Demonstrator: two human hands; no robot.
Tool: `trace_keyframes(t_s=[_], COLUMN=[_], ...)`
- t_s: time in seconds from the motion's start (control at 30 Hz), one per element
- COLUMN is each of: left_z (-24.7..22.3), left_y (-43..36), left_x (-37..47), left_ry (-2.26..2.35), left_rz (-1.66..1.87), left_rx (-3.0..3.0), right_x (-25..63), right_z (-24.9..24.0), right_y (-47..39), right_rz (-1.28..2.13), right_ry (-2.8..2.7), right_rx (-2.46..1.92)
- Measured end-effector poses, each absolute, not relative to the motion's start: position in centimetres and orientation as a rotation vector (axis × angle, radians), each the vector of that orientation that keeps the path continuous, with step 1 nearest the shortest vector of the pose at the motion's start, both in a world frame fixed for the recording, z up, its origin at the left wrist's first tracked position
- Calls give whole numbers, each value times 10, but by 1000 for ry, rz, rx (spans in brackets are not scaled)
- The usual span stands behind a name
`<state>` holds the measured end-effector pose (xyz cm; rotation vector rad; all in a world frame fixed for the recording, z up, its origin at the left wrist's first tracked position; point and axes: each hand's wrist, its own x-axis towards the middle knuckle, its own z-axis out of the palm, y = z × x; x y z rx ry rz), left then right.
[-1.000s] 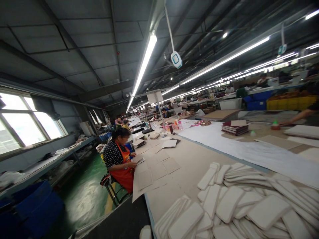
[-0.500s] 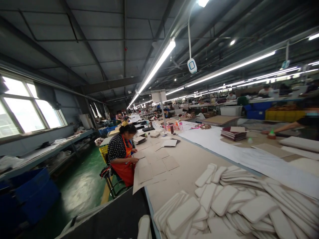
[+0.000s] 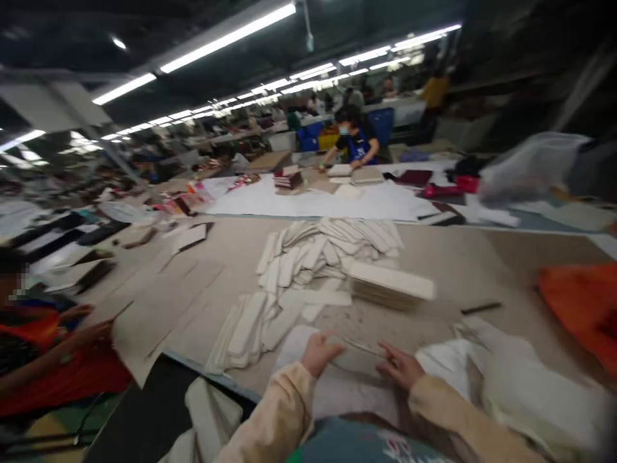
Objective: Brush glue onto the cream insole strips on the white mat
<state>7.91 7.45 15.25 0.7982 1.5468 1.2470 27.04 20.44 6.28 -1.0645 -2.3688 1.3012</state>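
In the head view my left hand (image 3: pixel 322 354) is closed on the left end of a pale flat piece (image 3: pixel 357 361), thumb toward its edge. At the right end, my right hand (image 3: pixel 400 366) grips the same piece, with its index finger along the upper edge. Blur hides finer detail at the right fingertips. Beneath both hands lies a whitish sheet (image 3: pixel 296 347) at the table's near edge. Beyond them is a spread heap of cream, round-cornered strips (image 3: pixel 308 257). A neat stack of similar strips (image 3: pixel 390 283) stands right of the heap.
A dark thin tool (image 3: pixel 481 308) and crumpled white material (image 3: pixel 525 373) lie to the right, near orange cloth (image 3: pixel 578 308). More strips (image 3: pixel 207 411) rest on a black surface at lower left. One co-worker in orange sits left; another in blue (image 3: pixel 359 148) works across the table.
My view has swung right and down, bringing both my hands and the pale piece into sight. The strip heap now appears further left, and the stack beside it shows.
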Motion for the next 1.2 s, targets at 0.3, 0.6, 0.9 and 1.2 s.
trace_keyframes(t_s=[0.3, 0.6, 0.9, 1.2], left_z=[186, 206, 194, 192], left_y=[101, 110, 116, 129], left_x=[54, 67, 73, 83], left_ry=[1328, 930, 1010, 1045], left_rz=[1502, 1570, 1596, 1602], left_rx=[393, 60, 169, 77], right_x=[312, 337, 358, 363], right_z=[91, 146, 146, 151], right_y=[178, 171, 170, 174], right_rz=[1802, 1639, 1808, 1809], right_ry=[-1877, -1755, -1406, -1205], right_rx=[-1112, -1305, -1244, -1284])
